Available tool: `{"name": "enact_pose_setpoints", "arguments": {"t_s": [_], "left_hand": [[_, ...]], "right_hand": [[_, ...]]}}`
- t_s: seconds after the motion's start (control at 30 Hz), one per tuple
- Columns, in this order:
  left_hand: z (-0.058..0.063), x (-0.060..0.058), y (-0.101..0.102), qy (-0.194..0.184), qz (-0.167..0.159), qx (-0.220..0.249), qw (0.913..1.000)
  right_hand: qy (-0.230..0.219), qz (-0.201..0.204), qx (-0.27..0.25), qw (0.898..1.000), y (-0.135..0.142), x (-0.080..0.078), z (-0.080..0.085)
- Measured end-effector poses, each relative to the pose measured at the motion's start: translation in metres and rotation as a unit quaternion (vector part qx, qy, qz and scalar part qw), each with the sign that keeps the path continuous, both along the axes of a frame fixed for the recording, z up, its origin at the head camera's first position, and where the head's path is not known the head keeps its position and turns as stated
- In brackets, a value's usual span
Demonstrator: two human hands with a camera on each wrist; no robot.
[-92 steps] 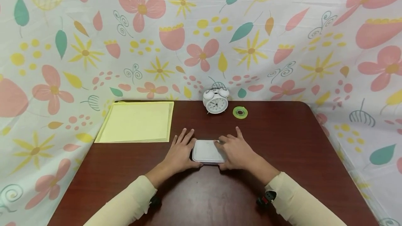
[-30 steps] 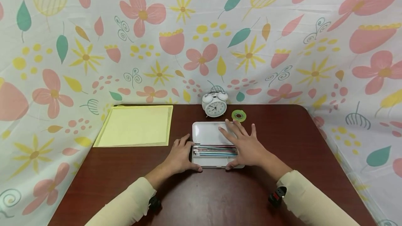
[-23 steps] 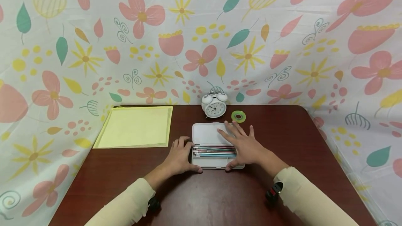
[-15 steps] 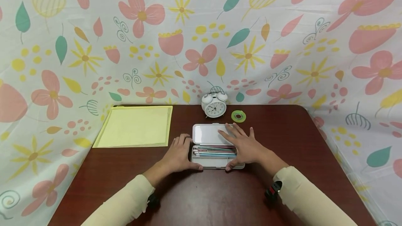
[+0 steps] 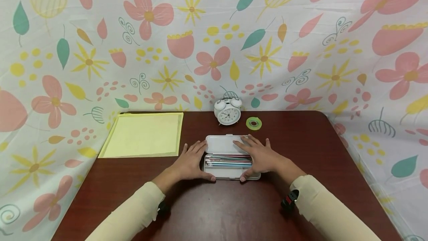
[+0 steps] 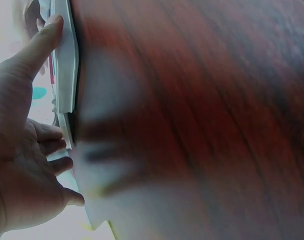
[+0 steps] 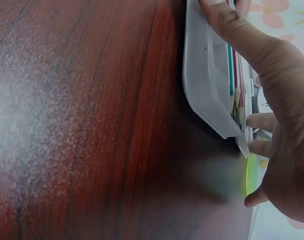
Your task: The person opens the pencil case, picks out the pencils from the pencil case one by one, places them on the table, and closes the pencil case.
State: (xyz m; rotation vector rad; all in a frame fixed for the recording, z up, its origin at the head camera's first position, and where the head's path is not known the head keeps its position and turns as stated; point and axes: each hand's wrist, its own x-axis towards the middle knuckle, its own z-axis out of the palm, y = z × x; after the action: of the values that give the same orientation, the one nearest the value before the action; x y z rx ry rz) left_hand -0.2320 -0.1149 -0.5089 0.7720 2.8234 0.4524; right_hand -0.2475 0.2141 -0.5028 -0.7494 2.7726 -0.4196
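A white pencil case (image 5: pixel 222 173) lies on the table with its lid (image 5: pixel 220 144) raised at the back. Several pencils (image 5: pixel 227 160) fill its rear compartment; the front section shows bare white plastic. My left hand (image 5: pixel 190 162) is at the case's left end, thumb against the front wall, fingers reaching toward the lid's left edge. On the right side my right hand (image 5: pixel 262 158) spreads its fingers over the lid's right part, its thumb at the front wall. Its palm hides the case's right end. In the right wrist view, pencil tips (image 7: pixel 237 102) show inside the case.
A white twin-bell alarm clock (image 5: pixel 228 111) stands at the table's back edge, with a green roll of tape (image 5: pixel 253 123) beside it. Yellow sheets (image 5: pixel 143 135) lie at the back left. A floral cloth (image 5: pixel 214 29) hangs behind the brown table (image 5: pixel 321 151).
The case, closed about three seconds back, now stands open with pencils showing. Over the last second the lid's far edge has come slightly nearer, and the left fingers have straightened toward the lid.
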Motion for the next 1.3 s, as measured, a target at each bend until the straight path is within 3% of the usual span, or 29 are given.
{"name": "enact_pose_setpoints", "arguments": {"t_s": [0.17,0.33,0.47,0.6,0.73,0.97,1.3], "left_hand": [[-0.001,-0.002,-0.001,-0.009,-0.011,0.015,0.9998],[-0.002,-0.004,-0.002,-0.032,-0.007,0.027,0.9991],[-0.005,-0.005,-0.004,-0.042,0.004,0.03,0.9987],[-0.007,-0.007,-0.004,-0.047,0.008,0.034,0.9983],[-0.01,-0.009,-0.003,-0.048,0.009,0.032,0.9983],[-0.007,-0.01,-0.002,-0.044,0.021,0.014,0.9987],[-0.007,-0.01,-0.002,-0.054,0.029,0.017,0.998]], "right_hand": [[-0.009,-0.001,-0.009,1.0,0.002,-0.001,-0.003],[0.01,0.017,-0.032,0.999,-0.004,0.005,-0.002],[0.064,0.041,-0.075,0.994,-0.019,0.015,-0.004],[0.133,0.03,-0.109,0.985,-0.037,0.022,-0.008],[0.18,0.005,-0.102,0.978,-0.05,0.025,-0.013],[0.169,-0.024,-0.088,0.981,-0.061,0.026,-0.012],[0.231,0.019,-0.036,0.972,-0.066,0.029,-0.01]]}}
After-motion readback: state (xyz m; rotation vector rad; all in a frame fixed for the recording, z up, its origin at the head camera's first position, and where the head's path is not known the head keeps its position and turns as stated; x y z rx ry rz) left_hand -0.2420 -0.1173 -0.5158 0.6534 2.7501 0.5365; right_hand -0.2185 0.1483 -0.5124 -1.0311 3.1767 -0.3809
